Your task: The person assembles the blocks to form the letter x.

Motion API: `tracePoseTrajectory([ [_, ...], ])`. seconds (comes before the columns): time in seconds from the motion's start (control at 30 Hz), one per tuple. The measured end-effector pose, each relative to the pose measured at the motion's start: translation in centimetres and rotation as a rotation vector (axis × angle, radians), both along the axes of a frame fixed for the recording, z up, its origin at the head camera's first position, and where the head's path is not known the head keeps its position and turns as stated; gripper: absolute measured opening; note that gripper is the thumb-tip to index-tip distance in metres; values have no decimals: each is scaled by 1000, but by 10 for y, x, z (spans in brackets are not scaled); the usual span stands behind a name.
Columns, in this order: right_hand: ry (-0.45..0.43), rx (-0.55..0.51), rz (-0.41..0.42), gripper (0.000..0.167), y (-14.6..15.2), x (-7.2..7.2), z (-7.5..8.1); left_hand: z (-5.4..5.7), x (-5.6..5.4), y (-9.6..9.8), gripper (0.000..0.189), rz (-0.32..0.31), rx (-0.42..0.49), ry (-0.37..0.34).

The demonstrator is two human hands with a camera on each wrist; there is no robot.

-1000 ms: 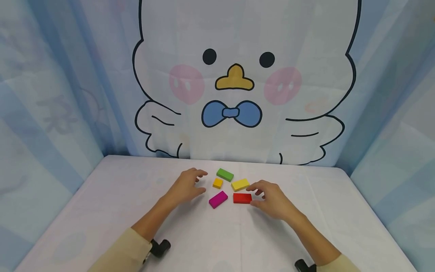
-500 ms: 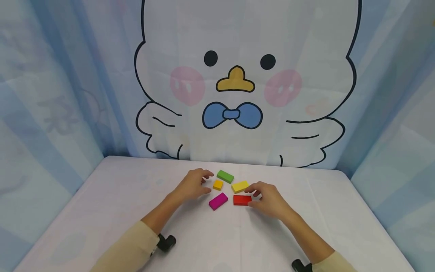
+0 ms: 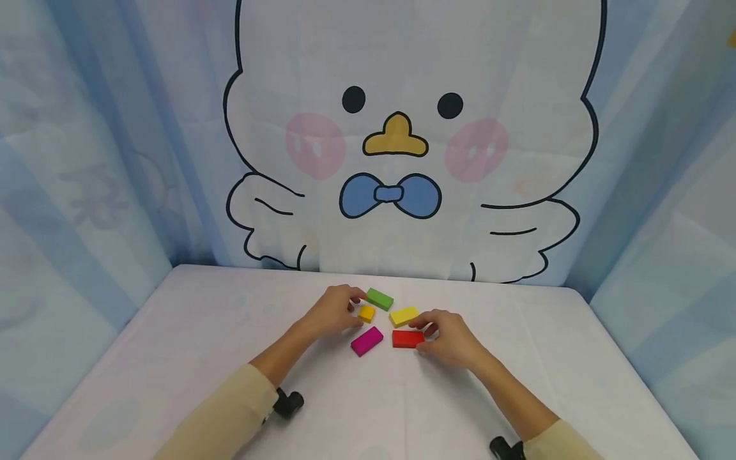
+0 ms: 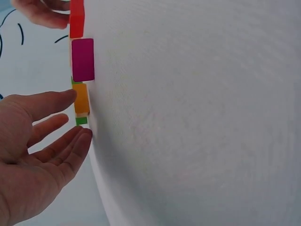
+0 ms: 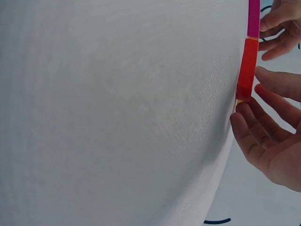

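Five small coloured blocks lie grouped on the white table. My left hand (image 3: 336, 311) is beside the small orange block (image 3: 367, 314), thumb and fingers spread apart; in the left wrist view its thumb tip overlaps the orange block (image 4: 81, 99). Its fingertips reach toward the green block (image 3: 380, 299). My right hand (image 3: 450, 337) is at the right of the group, index fingertip right at the end of the yellow block (image 3: 404, 317) and thumb by the end of the red block (image 3: 407, 339). The magenta block (image 3: 367, 342) lies nearest the front, between both hands.
The white cloth-covered table (image 3: 368, 409) stretches around the blocks. Behind it hangs a curtain (image 3: 397, 243) printed with a cartoon bird, and blue-and-white curtains (image 3: 75, 191) close in both sides. Black camera mounts (image 3: 289, 404) sit on both wrists.
My left hand has moved right, in toward the orange and green blocks. My right hand has shifted slightly left over the ends of the yellow and red blocks. The blocks lie as before.
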State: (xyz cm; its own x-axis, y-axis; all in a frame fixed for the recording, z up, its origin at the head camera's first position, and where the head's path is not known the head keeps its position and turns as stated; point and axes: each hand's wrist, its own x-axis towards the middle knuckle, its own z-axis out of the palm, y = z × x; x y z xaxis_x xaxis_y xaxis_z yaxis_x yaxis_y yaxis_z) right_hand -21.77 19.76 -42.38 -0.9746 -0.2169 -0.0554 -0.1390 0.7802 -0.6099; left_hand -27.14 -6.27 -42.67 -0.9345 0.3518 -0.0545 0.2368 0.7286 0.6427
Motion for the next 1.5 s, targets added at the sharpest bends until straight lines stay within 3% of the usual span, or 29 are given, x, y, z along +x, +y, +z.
tracePoseTrajectory([
  [0.53, -22, 37, 2, 35, -5, -2, 0, -6, -9, 11, 38, -46, -22, 32],
  [0.97, -20, 35, 6, 33, -5, -2, -1, -8, -9, 19, 30, -16, -52, 45],
  [1.5, -20, 34, 16, 33, -5, -2, 1, -3, -3, 17, 28, 9, -28, 41],
])
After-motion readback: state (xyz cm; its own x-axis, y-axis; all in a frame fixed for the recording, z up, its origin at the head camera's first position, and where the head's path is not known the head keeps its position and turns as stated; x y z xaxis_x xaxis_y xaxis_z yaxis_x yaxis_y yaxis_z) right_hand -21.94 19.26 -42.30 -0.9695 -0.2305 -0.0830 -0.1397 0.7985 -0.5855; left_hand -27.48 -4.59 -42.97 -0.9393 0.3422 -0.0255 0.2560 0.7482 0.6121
